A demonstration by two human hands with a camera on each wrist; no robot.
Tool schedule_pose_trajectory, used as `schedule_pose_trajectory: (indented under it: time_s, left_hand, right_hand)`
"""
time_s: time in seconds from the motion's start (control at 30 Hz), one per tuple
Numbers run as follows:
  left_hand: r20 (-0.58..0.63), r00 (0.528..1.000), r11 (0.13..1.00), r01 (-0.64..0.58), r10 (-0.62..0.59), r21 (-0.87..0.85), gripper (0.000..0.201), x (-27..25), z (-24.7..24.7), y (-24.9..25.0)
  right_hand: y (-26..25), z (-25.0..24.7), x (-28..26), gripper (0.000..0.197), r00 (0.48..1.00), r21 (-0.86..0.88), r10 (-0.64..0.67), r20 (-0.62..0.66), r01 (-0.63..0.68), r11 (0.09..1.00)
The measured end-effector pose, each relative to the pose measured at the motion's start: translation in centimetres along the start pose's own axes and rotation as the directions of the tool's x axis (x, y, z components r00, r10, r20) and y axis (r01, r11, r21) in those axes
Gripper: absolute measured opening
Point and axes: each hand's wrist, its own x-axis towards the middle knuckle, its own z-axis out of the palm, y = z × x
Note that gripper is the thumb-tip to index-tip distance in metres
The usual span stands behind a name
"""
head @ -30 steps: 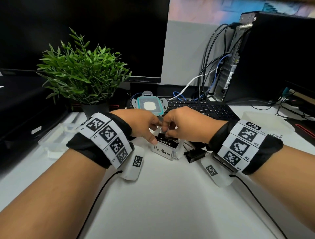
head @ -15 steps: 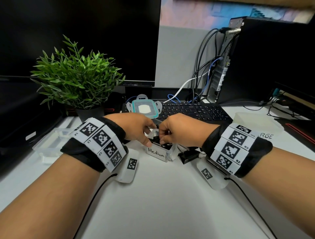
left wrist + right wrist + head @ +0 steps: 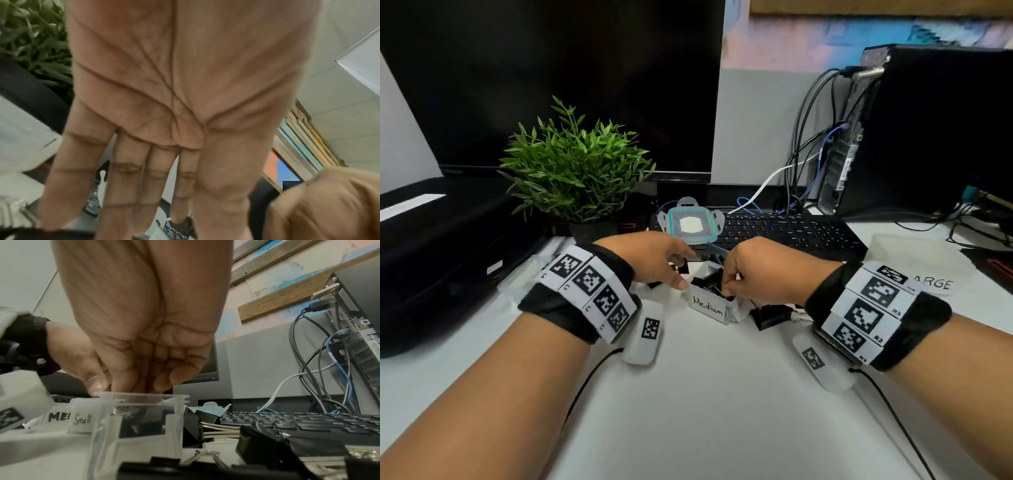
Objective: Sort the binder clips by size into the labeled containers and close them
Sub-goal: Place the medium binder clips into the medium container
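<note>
A clear container labelled Medium [image 3: 708, 309] stands at mid-table with several black binder clips [image 3: 707, 281] in it. My left hand [image 3: 661, 260] is beside its left side, fingers straight in the left wrist view [image 3: 148, 194], thumb tip on the rim. My right hand [image 3: 748, 272] hovers over the container's mouth [image 3: 144, 396]. Its fingertips [image 3: 164, 379] are bunched, pinching at a black clip there. A larger black clip [image 3: 770, 316] lies on the table just right of the container. The Small container [image 3: 82, 418] shows behind it.
A teal-rimmed lid [image 3: 690, 226] leans on the keyboard [image 3: 791, 234]. A Large container [image 3: 904, 253] sits at the right and a clear one [image 3: 524, 275] at the left. Beyond stand a potted plant [image 3: 575, 164], a PC tower [image 3: 928, 130] with cables, and more big clips [image 3: 287, 449].
Both hands stay at the Medium container. They have drawn slightly apart, so the clips inside show more. The head view has tilted up.
</note>
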Motion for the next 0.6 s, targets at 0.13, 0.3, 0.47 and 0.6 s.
schedule_pose_trajectory:
  time_s: [0.13, 0.3, 0.47, 0.6]
  left_hand:
    - [-0.011, 1.0, 1.0, 0.017, -0.017, 0.025, 0.06, -1.1, 0.5, 0.0]
    - [-0.073, 0.991, 0.991, 0.118, -0.113, 0.064, 0.057, -3.3, -0.6, -1.0]
    - [-0.174, 0.967, 0.974, 0.205, -0.186, 0.096, 0.053, -4.7, -1.7, -1.9]
    - [-0.266, 0.944, 0.969, 0.228, -0.194, 0.101, 0.046, -5.1, -2.1, -2.6]
  right_hand:
    - [0.2, -0.2, 0.1, 0.015, 0.996, 0.054, -0.002, -0.091, 0.007, 0.999]
    - [0.3, -0.2, -0.2, 0.027, 0.999, 0.043, -0.04, 0.014, 0.04, 0.998]
    - [0.0, -0.1, 0.1, 0.023, 0.997, -0.002, -0.065, 0.029, 0.065, 0.998]
    - [-0.2, -0.1, 0.2, 0.019, 0.999, -0.009, -0.042, 0.001, 0.042, 0.999]
